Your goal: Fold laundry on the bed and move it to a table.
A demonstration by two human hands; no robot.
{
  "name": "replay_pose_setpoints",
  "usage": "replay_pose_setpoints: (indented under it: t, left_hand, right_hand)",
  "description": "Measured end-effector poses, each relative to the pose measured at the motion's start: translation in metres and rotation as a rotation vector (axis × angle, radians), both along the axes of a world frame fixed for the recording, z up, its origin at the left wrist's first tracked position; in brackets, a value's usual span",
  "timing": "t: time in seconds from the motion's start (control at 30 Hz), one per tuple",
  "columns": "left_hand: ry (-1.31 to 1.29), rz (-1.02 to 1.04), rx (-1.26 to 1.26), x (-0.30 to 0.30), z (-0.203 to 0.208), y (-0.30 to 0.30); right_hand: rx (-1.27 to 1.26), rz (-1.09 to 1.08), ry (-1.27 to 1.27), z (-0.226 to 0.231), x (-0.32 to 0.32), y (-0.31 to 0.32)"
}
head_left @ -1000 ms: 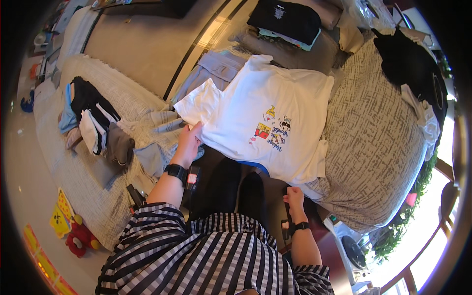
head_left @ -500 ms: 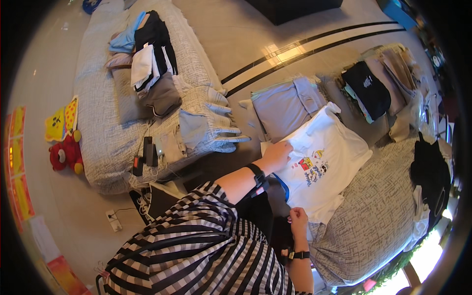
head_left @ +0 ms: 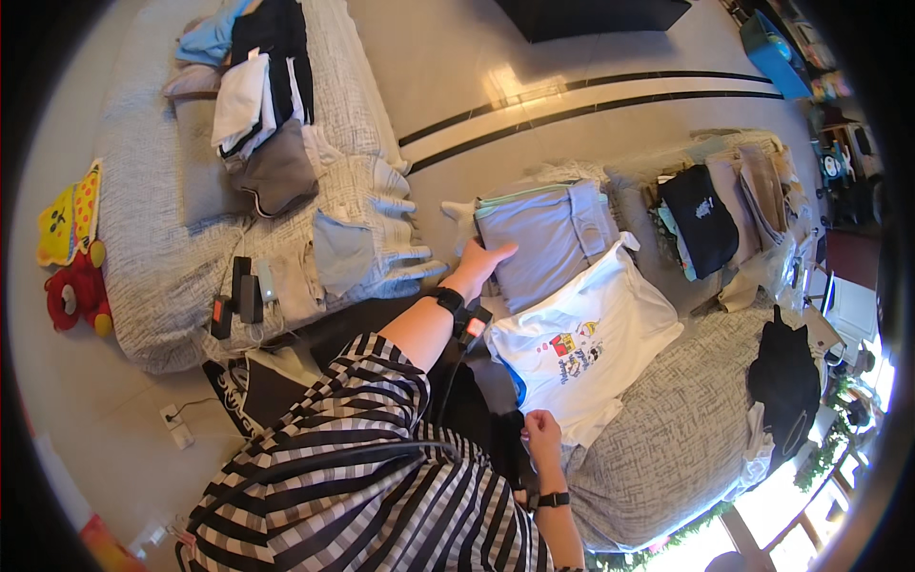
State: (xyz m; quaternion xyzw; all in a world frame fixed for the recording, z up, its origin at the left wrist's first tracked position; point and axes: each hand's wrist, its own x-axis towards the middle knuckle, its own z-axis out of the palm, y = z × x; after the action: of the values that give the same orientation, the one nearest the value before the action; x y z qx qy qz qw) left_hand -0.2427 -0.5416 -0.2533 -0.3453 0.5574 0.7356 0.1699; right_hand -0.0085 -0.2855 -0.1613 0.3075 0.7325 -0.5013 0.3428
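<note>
A white T-shirt (head_left: 596,348) with a small colourful cartoon print lies spread over the sofa seat, a strip of blue showing along its left edge. Just beyond it is a folded grey cloth (head_left: 538,243) with a light green edge. My left hand (head_left: 477,267) is at the left edge of this grey cloth, its thumb stretched out over the top and apart from the fingers, which are partly hidden. My right hand (head_left: 543,439) is beside the near edge of the T-shirt with its fingers curled together; whatever they hold is hidden.
Folded clothes, a black one (head_left: 701,219) among them, lie farther right, with a black garment (head_left: 786,381) draped nearby. On the left sofa are stacked white clothes (head_left: 240,103), a grey cushion (head_left: 276,176) and black devices (head_left: 250,297). A red plush toy (head_left: 78,294) sits beyond.
My left hand has left the T-shirt and moved away to the grey cloth's left edge, its thumb now spread. My right hand stays curled near the shirt. The whole view has shifted.
</note>
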Motion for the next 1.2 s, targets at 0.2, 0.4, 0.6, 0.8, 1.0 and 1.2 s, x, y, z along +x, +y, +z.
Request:
replay_pose_setpoints:
  t: [0.2,0.4,0.6,0.8,1.0,1.2]
  left_hand:
    - [-0.171,0.145,0.267,-0.016,-0.008,0.004]
    - [-0.249,0.168,0.471,-0.028,0.002,0.002]
    - [-0.110,0.028,0.335,-0.058,0.011,-0.016]
    - [-0.083,0.079,0.372,-0.035,0.014,-0.079]
    - [-0.252,0.200,0.525,0.023,0.004,-0.084]
    - [-0.305,0.204,0.329,0.026,-0.008,-0.108]
  right_hand:
    - [-0.005,0.037,-0.019,0.010,-0.054,-0.050]
    - [-0.042,0.033,0.156,0.021,-0.155,-0.104]
    - [-0.231,-0.312,-0.101,0.015,-0.189,-0.117]
    - [-0.407,-0.570,-0.162,-0.003,-0.210,-0.118]
    - [-0.377,-0.486,-0.072,-0.052,-0.242,-0.143]
    - [-0.355,-0.442,-0.022,-0.087,-0.250,-0.139]
